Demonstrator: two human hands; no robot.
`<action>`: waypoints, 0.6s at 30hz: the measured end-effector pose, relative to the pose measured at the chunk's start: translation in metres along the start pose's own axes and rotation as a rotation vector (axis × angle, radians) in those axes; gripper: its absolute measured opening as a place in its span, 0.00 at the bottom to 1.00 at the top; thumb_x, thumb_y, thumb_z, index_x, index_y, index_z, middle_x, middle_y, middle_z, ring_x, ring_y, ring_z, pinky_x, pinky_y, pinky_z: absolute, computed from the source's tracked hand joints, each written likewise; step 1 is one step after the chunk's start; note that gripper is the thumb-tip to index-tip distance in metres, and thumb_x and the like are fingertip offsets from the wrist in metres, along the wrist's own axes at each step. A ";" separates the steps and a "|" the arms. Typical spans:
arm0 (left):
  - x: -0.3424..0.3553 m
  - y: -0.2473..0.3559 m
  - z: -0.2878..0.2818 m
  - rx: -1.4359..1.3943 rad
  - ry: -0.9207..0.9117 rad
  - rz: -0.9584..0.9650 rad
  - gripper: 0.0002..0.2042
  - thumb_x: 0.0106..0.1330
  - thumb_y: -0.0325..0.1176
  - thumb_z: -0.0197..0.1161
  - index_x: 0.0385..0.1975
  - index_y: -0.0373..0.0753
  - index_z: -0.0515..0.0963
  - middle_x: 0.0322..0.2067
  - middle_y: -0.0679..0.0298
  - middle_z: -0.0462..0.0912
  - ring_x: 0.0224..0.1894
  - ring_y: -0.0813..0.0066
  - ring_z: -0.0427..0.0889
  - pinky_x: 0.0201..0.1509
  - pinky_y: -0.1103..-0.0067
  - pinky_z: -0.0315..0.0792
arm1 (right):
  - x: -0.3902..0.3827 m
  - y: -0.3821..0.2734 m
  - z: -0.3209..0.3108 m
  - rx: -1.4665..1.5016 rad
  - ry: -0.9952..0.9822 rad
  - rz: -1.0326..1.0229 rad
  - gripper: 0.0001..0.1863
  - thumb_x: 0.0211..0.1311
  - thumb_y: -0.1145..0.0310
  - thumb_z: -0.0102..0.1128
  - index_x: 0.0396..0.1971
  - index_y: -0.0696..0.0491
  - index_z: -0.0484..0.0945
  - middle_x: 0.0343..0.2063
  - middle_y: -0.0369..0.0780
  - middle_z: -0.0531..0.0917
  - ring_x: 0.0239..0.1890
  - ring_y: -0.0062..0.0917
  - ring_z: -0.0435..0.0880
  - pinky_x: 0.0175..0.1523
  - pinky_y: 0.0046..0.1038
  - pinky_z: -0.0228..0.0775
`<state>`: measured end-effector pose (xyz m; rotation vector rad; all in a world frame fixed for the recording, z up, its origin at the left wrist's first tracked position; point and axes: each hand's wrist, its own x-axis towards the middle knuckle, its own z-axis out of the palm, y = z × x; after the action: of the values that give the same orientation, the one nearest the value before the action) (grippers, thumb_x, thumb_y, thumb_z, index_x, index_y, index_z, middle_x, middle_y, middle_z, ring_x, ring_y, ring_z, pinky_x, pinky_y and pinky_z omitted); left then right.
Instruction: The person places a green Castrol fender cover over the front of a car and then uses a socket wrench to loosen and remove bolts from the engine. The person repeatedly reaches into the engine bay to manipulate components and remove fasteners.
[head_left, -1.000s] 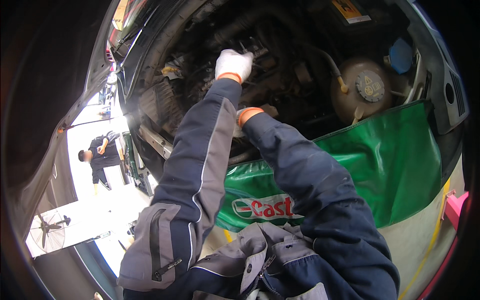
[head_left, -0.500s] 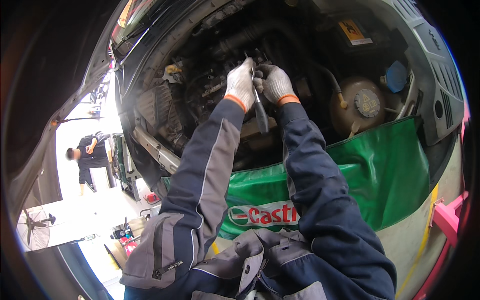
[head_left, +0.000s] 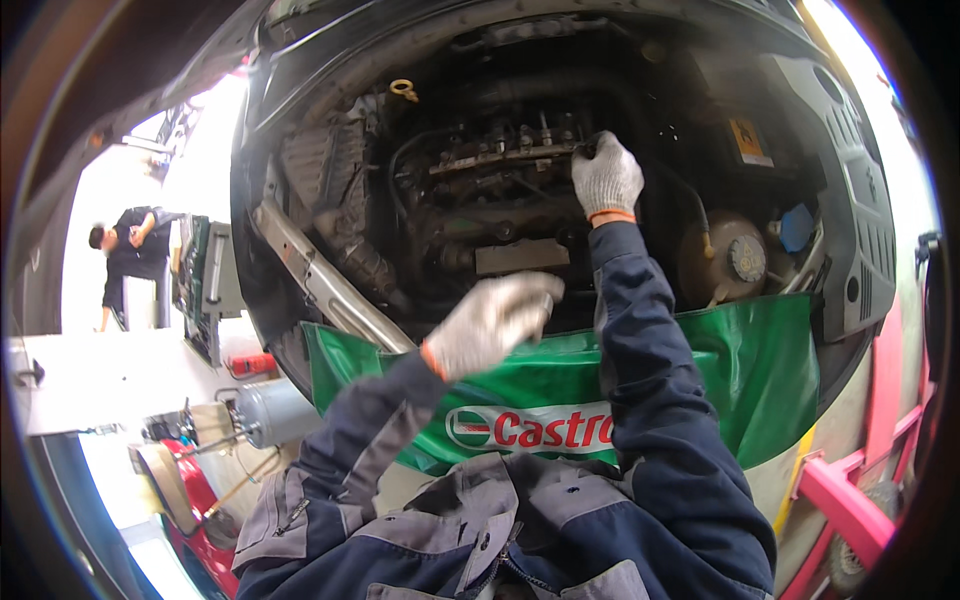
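Observation:
My right hand (head_left: pixel 608 180), in a white knit glove with an orange cuff, is at the right end of a metal rail (head_left: pixel 505 157) on the engine. Its fingers are closed, and whatever they grip is hidden. My left hand (head_left: pixel 495 322), gloved alike, hangs above the upper edge of a green fender cover (head_left: pixel 740 375), well nearer to me than the engine top. Motion blurs it, but the fingers reach out to the right and nothing shows in them. Between the hands lies the engine block (head_left: pixel 520 258).
A brown coolant tank (head_left: pixel 710 262) with a grey cap and a blue cap (head_left: pixel 796 228) sit at the right of the bay. A yellow dipstick ring (head_left: pixel 404 90) stands at the back left. Pink lift arms (head_left: pixel 850 505) are at right; another person (head_left: pixel 140 245) stands far left.
My hands were together at the engine with a dark-handled tool between them; it no longer shows. My left hand has come back toward me, and my right has shifted right along the rail.

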<state>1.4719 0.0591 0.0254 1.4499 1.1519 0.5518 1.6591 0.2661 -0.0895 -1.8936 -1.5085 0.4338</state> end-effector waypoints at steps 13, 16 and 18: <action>-0.178 -0.118 0.050 0.243 0.177 0.133 0.13 0.78 0.38 0.66 0.52 0.37 0.86 0.41 0.51 0.92 0.42 0.50 0.92 0.48 0.61 0.86 | 0.041 -0.030 -0.020 -0.627 -0.457 -0.337 0.26 0.73 0.46 0.65 0.50 0.56 0.91 0.52 0.55 0.91 0.60 0.53 0.88 0.65 0.47 0.81; -0.177 -0.124 0.046 0.261 0.120 0.101 0.11 0.78 0.37 0.66 0.51 0.38 0.87 0.43 0.54 0.93 0.44 0.52 0.93 0.49 0.64 0.86 | 0.039 -0.026 -0.012 -0.714 -0.409 -0.255 0.27 0.73 0.45 0.66 0.50 0.57 0.90 0.51 0.56 0.91 0.60 0.54 0.89 0.65 0.47 0.81; -0.178 -0.125 0.044 0.230 0.108 0.112 0.12 0.78 0.37 0.67 0.52 0.38 0.88 0.44 0.55 0.93 0.44 0.53 0.93 0.49 0.66 0.87 | 0.042 -0.024 -0.008 -0.736 -0.426 -0.119 0.27 0.72 0.46 0.68 0.50 0.58 0.89 0.50 0.56 0.92 0.59 0.53 0.89 0.65 0.47 0.81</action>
<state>1.3941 -0.1325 -0.0543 1.7074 1.2566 0.5963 1.6579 0.3067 -0.0613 -2.3317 -2.2801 0.2476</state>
